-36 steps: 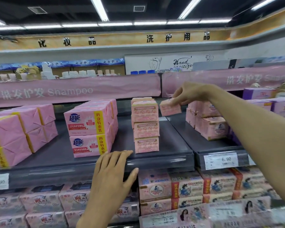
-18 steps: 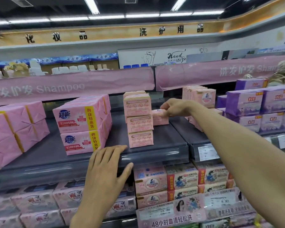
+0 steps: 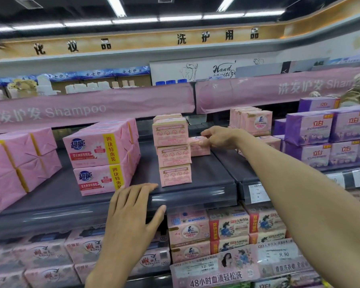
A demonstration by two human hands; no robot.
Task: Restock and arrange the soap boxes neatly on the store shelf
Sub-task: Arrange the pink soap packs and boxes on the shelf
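Observation:
A small pink soap box (image 3: 197,146) sits on the dark grey shelf (image 3: 212,179), right behind and beside a stack of three matching pink soap boxes (image 3: 173,151). My right hand (image 3: 219,137) reaches in from the right and grips this box with thumb and curled fingers. My left hand (image 3: 131,206) rests flat with spread fingers on the shelf's front lip. More pink soap boxes (image 3: 256,121) stand on the neighbouring shelf section to the right.
Pink four-bar soap packs (image 3: 100,156) are stacked left of the boxes, plain pink wrapped packs (image 3: 17,161) at far left. Purple packs (image 3: 328,132) fill the right. Pink shampoo banners (image 3: 87,109) hang overhead. The lower shelf holds more soap boxes (image 3: 227,227) and price tags.
My right hand carried the small box from the right shelf section leftward and down, and the box now sits on the shelf beside the stack. My left hand stayed on the lip.

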